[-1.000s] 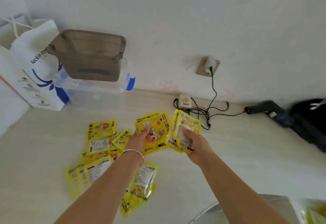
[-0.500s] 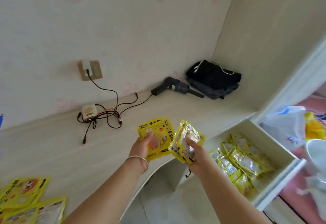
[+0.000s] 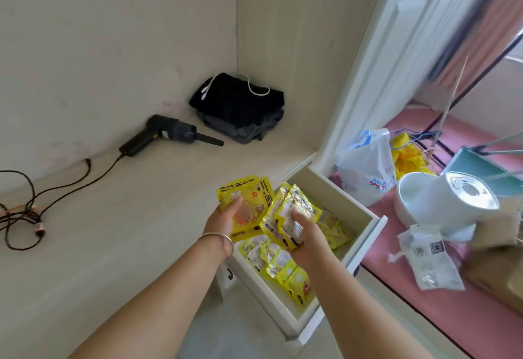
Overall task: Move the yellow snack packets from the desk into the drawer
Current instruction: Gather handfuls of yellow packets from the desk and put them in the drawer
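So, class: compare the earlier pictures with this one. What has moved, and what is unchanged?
Both hands have carried their packets rightward from the desk pile: the right hand with its packets now hangs over the open drawer, the left hand with its packets at its edge. Unchanged: both grips; nothing released.

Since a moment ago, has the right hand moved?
Yes. The right hand with its packets has travelled from above the desk to over the open drawer.

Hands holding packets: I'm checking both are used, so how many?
2. The left hand grips flat yellow packets; the right hand grips crinkled yellow packets, over the open white drawer.
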Tool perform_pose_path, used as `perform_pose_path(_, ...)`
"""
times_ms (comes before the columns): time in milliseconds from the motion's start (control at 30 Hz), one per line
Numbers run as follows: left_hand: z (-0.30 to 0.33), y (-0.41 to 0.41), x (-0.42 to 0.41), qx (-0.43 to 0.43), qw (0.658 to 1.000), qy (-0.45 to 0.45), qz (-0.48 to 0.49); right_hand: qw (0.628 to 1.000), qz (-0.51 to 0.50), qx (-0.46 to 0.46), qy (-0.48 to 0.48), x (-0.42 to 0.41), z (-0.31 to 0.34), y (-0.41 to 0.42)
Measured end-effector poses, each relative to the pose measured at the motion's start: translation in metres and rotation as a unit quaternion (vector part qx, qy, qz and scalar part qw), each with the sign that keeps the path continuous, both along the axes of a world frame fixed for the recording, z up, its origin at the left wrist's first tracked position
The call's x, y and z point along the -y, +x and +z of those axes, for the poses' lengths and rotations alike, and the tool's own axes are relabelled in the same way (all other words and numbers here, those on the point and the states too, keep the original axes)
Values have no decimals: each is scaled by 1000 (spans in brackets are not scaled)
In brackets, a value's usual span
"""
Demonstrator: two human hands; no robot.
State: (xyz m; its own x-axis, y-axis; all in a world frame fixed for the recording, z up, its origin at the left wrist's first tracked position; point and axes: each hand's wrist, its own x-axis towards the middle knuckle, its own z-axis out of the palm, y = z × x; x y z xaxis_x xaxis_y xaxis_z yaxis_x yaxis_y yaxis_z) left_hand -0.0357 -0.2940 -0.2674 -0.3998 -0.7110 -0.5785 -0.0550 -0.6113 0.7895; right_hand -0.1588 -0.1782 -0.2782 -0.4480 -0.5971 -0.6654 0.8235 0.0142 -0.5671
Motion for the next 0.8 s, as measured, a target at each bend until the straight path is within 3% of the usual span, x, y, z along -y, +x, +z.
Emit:
perform_pose_path(267, -50, -90, 12, 95, 991, 25, -91, 992, -57, 45, 102, -5, -63, -56)
perform_pose_path(500, -103, -168, 31, 147, 962, 61, -220, 976, -125, 95, 152, 8, -103, -97)
perform_pose_path(800, -160, -236, 33, 210, 942, 130, -226, 951, -198, 124, 204, 11, -152, -148)
